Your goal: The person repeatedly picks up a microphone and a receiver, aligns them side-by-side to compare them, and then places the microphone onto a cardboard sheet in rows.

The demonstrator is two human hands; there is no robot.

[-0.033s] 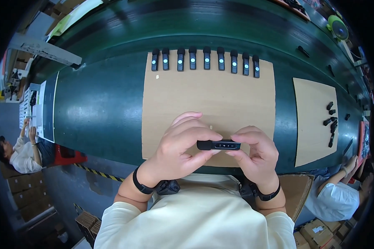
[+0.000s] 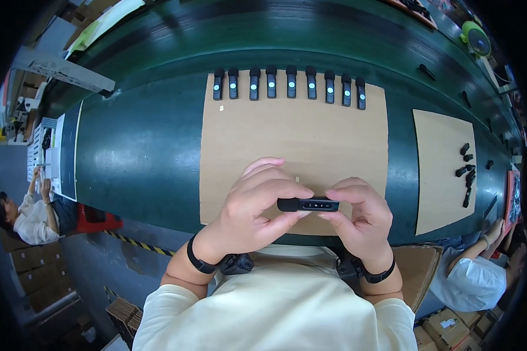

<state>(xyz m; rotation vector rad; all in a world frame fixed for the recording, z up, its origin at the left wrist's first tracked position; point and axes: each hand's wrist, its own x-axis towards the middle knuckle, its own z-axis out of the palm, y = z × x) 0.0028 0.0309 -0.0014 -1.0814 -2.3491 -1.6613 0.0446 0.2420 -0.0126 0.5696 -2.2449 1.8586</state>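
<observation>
Close to my body, above the near edge of the cardboard sheet (image 2: 246, 131), I hold a small black clip-on microphone (image 2: 319, 205) sideways. Its dark foam cap points left, and a face with tiny light marks is turned up. My left hand (image 2: 257, 202) pinches the foam-cap end between thumb and fingers. At the other end, my right hand (image 2: 360, 216) grips it between thumb and index finger. Along the far edge of the sheet lies a row of several similar black microphones (image 2: 291, 82), foam caps pointing away, each with a pale round dot.
The cardboard rests on a green table (image 2: 140, 146). To the right, another cardboard sheet (image 2: 439, 175) carries several small black parts (image 2: 468, 169). A person (image 2: 35, 216) sits far left, another person (image 2: 471, 281) at right. A grey post (image 2: 64, 70) stands at upper left.
</observation>
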